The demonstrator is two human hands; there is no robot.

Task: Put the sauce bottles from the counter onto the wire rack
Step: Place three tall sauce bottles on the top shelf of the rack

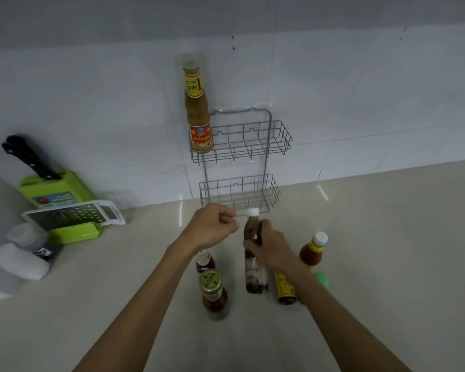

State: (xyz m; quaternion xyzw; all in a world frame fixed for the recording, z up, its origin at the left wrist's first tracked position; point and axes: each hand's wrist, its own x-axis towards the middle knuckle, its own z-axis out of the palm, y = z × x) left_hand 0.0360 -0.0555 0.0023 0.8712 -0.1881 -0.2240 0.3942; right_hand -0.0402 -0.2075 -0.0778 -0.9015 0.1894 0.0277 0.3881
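A grey two-tier wire rack [277,135] hangs on the tiled wall. A tall tan sauce bottle [198,111] stands at the left end of its upper basket; the lower basket [271,189] holds nothing. My right hand [269,249] grips a tall dark bottle with a white cap [254,275] standing on the counter. My left hand [214,226] is a loose fist beside that cap, holding nothing. Around them stand a gold-lidded jar [214,294], a small dark bottle [204,260], a yellow-labelled dark bottle [285,289] and a red sauce bottle with a white cap [313,251].
A green knife block with black-handled knives [54,186] and a white grater [73,214] sit at the left by the wall. White and grey containers [22,253] stand at the far left. A green lid [321,279] shows behind my right forearm. The beige counter [387,237] stretches right.
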